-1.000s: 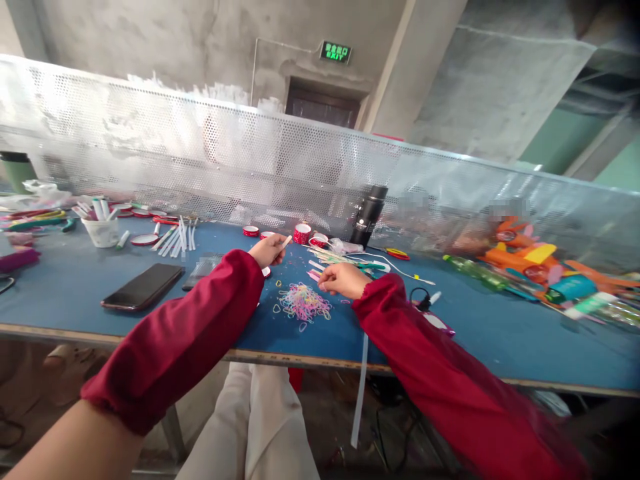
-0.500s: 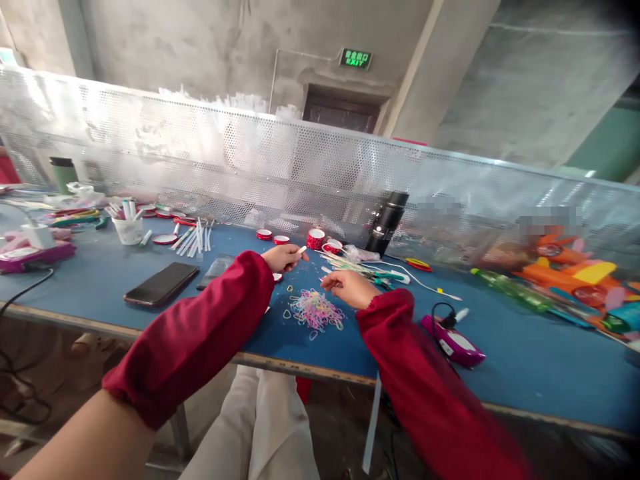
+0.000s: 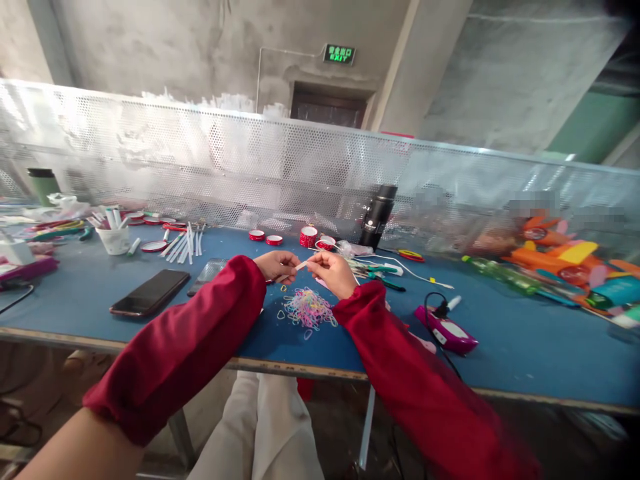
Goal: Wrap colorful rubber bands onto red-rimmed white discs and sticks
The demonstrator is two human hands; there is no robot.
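Above the table, my left hand (image 3: 279,266) and my right hand (image 3: 332,272) meet with fingertips pinched around a small, pale flat stick (image 3: 301,265). The stick spans the short gap between the two hands, and both seem to grip it. Just below them lies a loose heap of coloured rubber bands (image 3: 309,308), with a few stray bands at its left. Red-and-white tape rolls (image 3: 309,236) stand behind my hands. Pliers with teal handles (image 3: 383,279) rest among thin sticks to the right of my right hand.
A dark phone (image 3: 150,293) lies left of my left sleeve, near a cup of markers (image 3: 113,239). A black flashlight-like cylinder (image 3: 379,217) leans at the mesh partition (image 3: 210,153). Rightward are a purple power strip (image 3: 447,331) with a cable and orange toy planes (image 3: 555,257).
My right hand has moved up and left from beside the rubber bands to meet my left hand at the pale stick. The camera view has shifted slightly.
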